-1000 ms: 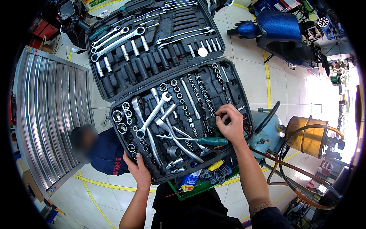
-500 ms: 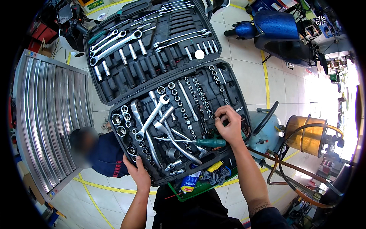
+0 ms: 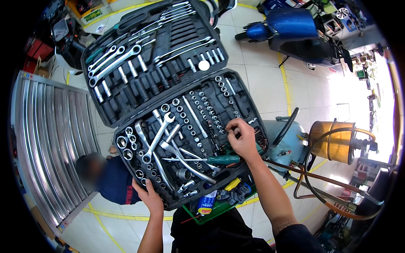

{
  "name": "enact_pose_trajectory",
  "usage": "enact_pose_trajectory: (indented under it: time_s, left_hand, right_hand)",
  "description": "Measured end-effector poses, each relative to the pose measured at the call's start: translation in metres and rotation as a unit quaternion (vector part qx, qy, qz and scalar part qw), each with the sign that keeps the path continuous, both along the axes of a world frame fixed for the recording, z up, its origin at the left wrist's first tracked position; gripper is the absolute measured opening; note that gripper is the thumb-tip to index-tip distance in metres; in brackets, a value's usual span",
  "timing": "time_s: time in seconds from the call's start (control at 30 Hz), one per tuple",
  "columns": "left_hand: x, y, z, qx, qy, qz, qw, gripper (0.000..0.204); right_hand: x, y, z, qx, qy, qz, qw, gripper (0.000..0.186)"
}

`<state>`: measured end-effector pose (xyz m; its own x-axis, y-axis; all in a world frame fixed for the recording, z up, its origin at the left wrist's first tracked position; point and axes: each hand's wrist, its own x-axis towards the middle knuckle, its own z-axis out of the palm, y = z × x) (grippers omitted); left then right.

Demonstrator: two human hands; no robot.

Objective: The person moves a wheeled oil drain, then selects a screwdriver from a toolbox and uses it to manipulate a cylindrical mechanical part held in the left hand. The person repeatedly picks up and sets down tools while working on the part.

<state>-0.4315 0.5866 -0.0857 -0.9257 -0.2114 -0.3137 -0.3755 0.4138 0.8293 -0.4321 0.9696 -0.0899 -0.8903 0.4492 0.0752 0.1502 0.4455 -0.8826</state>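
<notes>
A black tool case (image 3: pixel 110 122) lies open in front of me, its lid half folded away at the far side. My left hand (image 3: pixel 151 200) grips its near left corner, the thumb over the rim and the other fingers partly hidden. Over the rows of small sockets (image 3: pixel 217 120) at the right, my right hand (image 3: pixel 242 137) is closed with fingertips pinched; whatever is between them is hidden. Just below it is a screwdriver (image 3: pixel 224 160) with a green handle. A combination wrench (image 3: pixel 158 138) and a ratchet wrench (image 3: pixel 140 131) lie loose across the larger sockets.
Under the case's near edge is a green tray (image 3: pixel 228 206) with a blue-and-yellow spray can (image 3: pixel 206 202) and gloves (image 3: pixel 236 195). A co-worker (image 3: pixel 114 181) crouches at the left by a metal shutter panel (image 3: pixel 55 147). A tank with hoses (image 3: pixel 331 143) stands right, a blue scooter (image 3: pixel 291 27) beyond.
The case and both hands sit further left in the view, along with the surroundings. My left hand's grip on the corner and my right hand's pinch look the same.
</notes>
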Motion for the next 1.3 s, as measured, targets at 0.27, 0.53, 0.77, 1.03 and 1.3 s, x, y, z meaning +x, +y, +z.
enact_pose_trajectory:
  time_s: [0.27,0.53,0.77,1.03,1.3]
  left_hand:
    - [-0.004,0.004,-0.003,0.003,0.018,-0.004,1.000,0.052]
    - [-0.002,0.002,-0.003,0.019,0.011,0.002,1.000,0.053]
    - [0.001,-0.001,-0.010,0.026,0.012,0.000,1.000,0.052]
    - [0.004,0.003,-0.012,-0.027,0.093,0.013,0.995,0.056]
    - [0.035,0.111,0.063,-0.164,0.315,-0.339,0.871,0.060]
  right_hand:
    - [0.016,0.009,0.004,-0.113,0.046,-0.026,0.992,0.020]
    - [0.122,0.003,0.037,0.058,0.005,-0.095,0.994,0.015]
    - [0.158,0.019,0.040,0.081,-0.109,-0.151,0.979,0.026]
    - [0.149,0.010,0.031,0.081,-0.137,-0.156,0.975,0.042]
    - [0.158,0.034,0.033,0.096,-0.126,-0.088,0.983,0.037]
